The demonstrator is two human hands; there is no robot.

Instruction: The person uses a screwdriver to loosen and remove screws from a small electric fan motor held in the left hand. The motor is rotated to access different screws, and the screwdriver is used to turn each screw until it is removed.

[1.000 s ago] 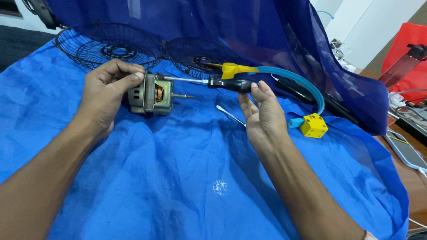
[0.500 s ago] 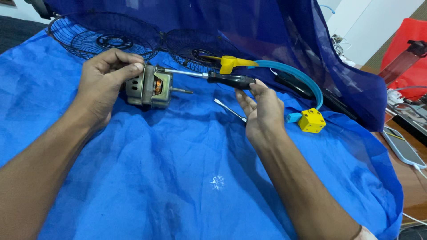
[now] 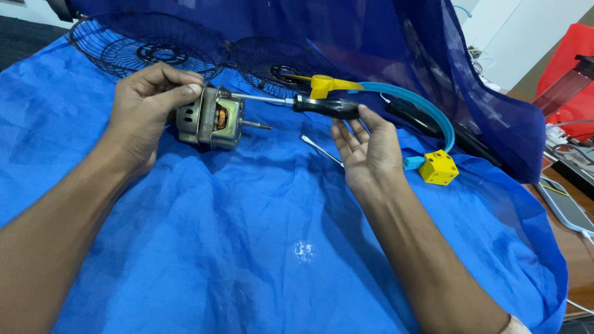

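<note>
Left hand (image 3: 148,105) clamped on fan motor (image 3: 210,117), hiding its rear end, just above blue cloth (image 3: 247,247). Right hand (image 3: 365,145) fingers spread, tips touching screwdriver (image 3: 322,105) handle; blade tip lost against motor casing.

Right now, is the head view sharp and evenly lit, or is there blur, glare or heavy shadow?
Head view: sharp across the left hand, motor and right hand; no motion blur. Lighting is soft and even, with only faint shadows on the blue cloth. Small glints on the screwdriver shaft; no strong glare. The red object at the right edge looks slightly soft.
</note>
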